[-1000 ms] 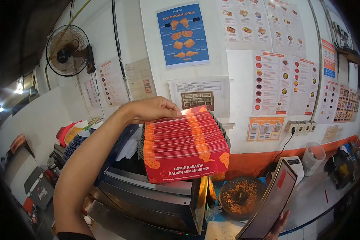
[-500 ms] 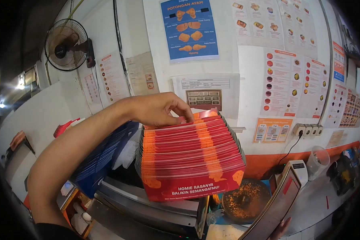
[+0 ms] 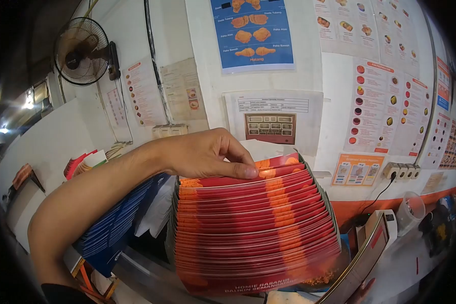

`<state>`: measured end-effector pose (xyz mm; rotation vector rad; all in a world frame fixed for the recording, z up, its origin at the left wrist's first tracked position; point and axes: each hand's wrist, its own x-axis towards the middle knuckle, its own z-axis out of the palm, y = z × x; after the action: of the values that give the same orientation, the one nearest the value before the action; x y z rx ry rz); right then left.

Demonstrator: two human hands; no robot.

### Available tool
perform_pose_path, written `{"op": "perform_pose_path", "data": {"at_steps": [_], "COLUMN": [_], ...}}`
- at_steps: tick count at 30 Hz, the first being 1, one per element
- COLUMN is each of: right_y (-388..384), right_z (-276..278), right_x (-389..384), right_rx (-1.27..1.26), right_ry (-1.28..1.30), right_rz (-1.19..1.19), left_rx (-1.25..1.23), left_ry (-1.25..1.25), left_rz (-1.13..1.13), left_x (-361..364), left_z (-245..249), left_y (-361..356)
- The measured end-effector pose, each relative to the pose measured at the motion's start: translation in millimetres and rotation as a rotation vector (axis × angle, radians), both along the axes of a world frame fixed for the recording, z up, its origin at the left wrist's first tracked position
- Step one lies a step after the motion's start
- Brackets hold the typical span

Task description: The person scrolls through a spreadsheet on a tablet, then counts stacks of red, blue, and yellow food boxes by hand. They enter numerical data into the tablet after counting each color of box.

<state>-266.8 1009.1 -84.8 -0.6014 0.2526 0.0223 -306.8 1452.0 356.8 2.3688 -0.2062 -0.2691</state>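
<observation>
Left hand [image 3: 205,154], frame centre, pinches the red carton stack [image 3: 243,218] at its top edge, where tight nesting may drag several loose; right hand [image 3: 363,291], lower right, grip indeterminable.

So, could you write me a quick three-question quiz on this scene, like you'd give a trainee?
1. Which hand is at the top edge of the red cartons?
2. True or false: in the picture, the fan is left of the chicken poster.
3. Pick one. The chicken poster's background is: A green, B blue, C yellow.

Key: 1. The left hand. 2. True. 3. B.
</observation>
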Motion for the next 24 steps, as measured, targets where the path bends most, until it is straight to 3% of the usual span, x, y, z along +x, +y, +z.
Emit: {"op": "perform_pose_path", "data": {"at_steps": [7,9,11,13,21,24], "right_y": [12,9,11,59,34,26], "right_z": [-12,-22,-22,66,12,-9], "right_x": [11,26,28,2,7,11], "right_rx": [0.124,-0.246,-0.36,-0.19,-0.094,-0.103], "right_ry": [-0.114,-0.566,-0.468,0.181,0.059,-0.031], "right_rz": [0.107,0.233,0.137,-0.172,-0.018,0.038], "left_rx": [0.124,0.04,0.008,-0.031,-0.059,0.059], "left_ry": [-0.116,-0.134,-0.12,-0.107,-0.109,-0.125], "left_rz": [0.035,0.048,0.03,0.028,0.09,0.121], "left_x": [-16,-16,-12,-10,-8,-12], "left_z": [9,6,-1,-3,-3,6], "left_y": [-19,-20,-11,-8,-9,-19]}}
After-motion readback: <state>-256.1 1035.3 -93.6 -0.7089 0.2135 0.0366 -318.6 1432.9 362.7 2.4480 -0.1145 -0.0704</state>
